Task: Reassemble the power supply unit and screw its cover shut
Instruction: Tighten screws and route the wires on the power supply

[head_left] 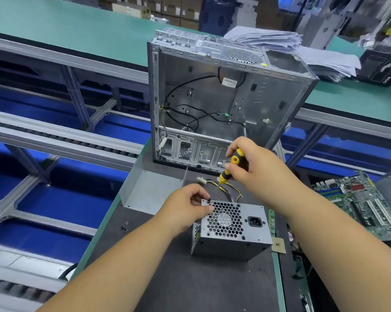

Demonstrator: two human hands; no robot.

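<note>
A grey metal power supply unit (pixel 232 237) stands on the dark mat, its honeycomb fan grille and power socket facing up. Yellow and black cables (pixel 229 190) trail from its far side. My right hand (pixel 250 167) grips the yellow-and-black handle of a screwdriver (pixel 229 167), whose tip sits on a screw (pixel 208 201) at the unit's far left top corner. My left hand (pixel 187 206) holds that corner, fingertips beside the screw and thumb on the grille.
An open, empty computer case (pixel 268 104) stands upright behind the unit. A bent metal cover plate (pixel 149 190) lies to the left. Loose screws (pixel 124 228) sit on the mat's left part. A green motherboard (pixel 365 203) lies to the right, paper stacks (pixel 280 39) behind.
</note>
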